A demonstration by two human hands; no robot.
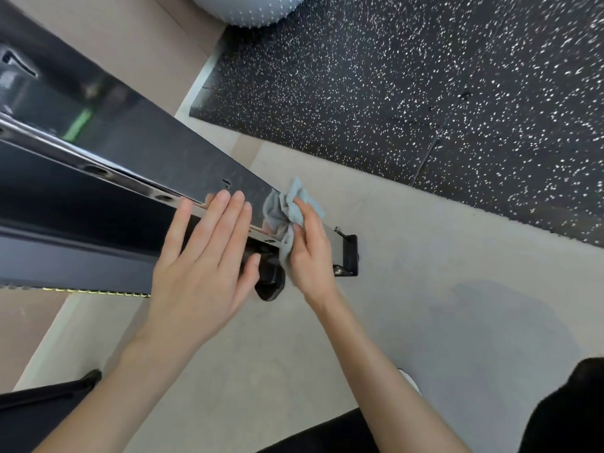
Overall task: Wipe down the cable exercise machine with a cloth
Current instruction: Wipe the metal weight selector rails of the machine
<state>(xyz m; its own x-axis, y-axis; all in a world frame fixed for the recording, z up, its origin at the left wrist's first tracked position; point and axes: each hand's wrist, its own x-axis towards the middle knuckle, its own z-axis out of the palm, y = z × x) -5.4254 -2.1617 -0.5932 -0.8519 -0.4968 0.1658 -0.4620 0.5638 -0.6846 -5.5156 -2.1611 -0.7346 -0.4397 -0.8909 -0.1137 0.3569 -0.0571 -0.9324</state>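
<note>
The cable machine's dark upright column [157, 148] runs from upper left down to its black foot bracket [348, 256] on the floor. A chrome rail with holes [108, 173] lies along its front. My right hand [310, 253] grips a crumpled light blue cloth [287, 210] and presses it against the column's lower end, just above the bracket. My left hand [202, 266] has straight fingers and lies flat against the column beside the cloth. A black pulley piece [269, 282] shows between my hands, partly hidden.
Black speckled rubber matting [425, 93] covers the floor at upper right, with pale grey floor [425, 273] around the machine's foot. A pale exercise ball [248, 8] sits at the top edge. Dark clothing [565, 410] shows at lower right.
</note>
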